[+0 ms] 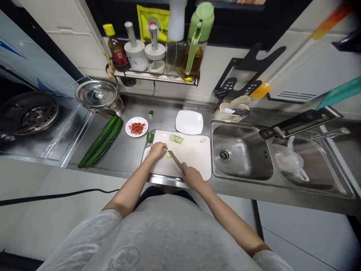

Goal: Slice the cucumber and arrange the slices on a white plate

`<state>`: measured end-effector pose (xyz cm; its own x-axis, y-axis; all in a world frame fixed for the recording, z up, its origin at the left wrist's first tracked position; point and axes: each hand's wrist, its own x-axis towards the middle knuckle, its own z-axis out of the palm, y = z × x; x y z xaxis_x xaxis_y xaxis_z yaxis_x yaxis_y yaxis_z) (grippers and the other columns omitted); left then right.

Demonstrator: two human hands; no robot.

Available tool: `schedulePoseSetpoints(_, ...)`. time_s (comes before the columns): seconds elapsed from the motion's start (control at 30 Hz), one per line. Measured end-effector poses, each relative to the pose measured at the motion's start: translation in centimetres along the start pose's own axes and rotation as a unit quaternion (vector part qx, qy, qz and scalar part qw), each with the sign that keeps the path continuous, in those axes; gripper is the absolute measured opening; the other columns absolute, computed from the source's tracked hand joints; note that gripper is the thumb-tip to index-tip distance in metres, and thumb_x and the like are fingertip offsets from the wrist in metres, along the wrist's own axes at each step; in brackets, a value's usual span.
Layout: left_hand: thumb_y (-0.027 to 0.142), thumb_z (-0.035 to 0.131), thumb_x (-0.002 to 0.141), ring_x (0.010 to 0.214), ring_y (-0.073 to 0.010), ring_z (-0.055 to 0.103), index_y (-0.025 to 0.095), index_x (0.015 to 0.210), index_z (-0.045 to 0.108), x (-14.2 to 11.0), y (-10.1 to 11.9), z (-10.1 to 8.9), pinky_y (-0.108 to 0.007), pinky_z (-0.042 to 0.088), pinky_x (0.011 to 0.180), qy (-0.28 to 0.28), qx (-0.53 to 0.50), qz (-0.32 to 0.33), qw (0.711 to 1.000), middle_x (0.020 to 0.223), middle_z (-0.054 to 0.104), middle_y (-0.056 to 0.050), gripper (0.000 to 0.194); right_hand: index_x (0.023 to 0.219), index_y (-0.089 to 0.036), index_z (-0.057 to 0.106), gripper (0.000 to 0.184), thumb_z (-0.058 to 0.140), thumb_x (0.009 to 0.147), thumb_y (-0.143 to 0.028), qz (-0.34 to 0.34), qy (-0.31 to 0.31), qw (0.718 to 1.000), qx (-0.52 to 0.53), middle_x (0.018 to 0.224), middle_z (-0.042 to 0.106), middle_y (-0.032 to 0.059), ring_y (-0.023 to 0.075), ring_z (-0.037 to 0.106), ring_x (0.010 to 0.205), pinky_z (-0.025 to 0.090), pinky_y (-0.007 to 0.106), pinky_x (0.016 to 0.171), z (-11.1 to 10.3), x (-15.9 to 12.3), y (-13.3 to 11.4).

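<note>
A white cutting board [194, 158] lies on the steel counter in front of me. My left hand [156, 150] is curled over a piece of cucumber [168, 154] on the board's left side, pressing it down. My right hand [191, 177] is closed round the handle of a knife [175, 160], whose blade rests against the cucumber next to my left fingers. Several cut cucumber slices [176, 139] lie at the board's far edge, and one more slice [202, 140] lies to the right. A dark green cucumber end [150, 137] sits at the board's far left corner.
Two whole cucumbers [101, 141] lie left of the board, near a small dish of chopped red chilli [137, 127] and a steel pot [98, 96]. A white square plate [189, 122] sits behind the board. A double sink [242, 158] is on the right, a condiment rack [158, 75] behind.
</note>
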<state>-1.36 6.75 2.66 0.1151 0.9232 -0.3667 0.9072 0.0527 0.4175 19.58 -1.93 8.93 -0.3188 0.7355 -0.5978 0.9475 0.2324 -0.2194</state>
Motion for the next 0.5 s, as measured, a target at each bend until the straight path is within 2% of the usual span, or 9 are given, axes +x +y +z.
schedulePoseSetpoints(0.27,0.027,0.058,0.077,0.1,-0.0223,0.054,0.025,0.091,0.068,0.4,-0.1,0.3,-0.037,0.035,0.088,-0.001,-0.005,-0.011,1.0,0.101,0.064,-0.005,0.017,0.115,-0.017,0.039,0.026,0.03,0.091,-0.016,-0.005,0.002,1.0,-0.024,0.09,0.065,0.0108,0.0226,0.062,0.084,0.038,0.029,0.065,0.0,0.5,-0.5)
schedulePoseSetpoints(0.5,0.027,0.06,0.076,0.1,-0.0218,0.054,0.025,0.091,0.068,0.3,0.1,0.0,-0.035,0.035,0.088,-0.003,-0.003,-0.017,1.0,0.1,0.065,-0.005,0.017,0.117,-0.016,0.04,0.031,0.033,0.088,-0.01,0.008,-0.021,0.999,-0.027,0.094,0.065,0.0129,0.0238,0.063,0.088,0.04,0.03,0.068,-0.3,0.5,-1.2)
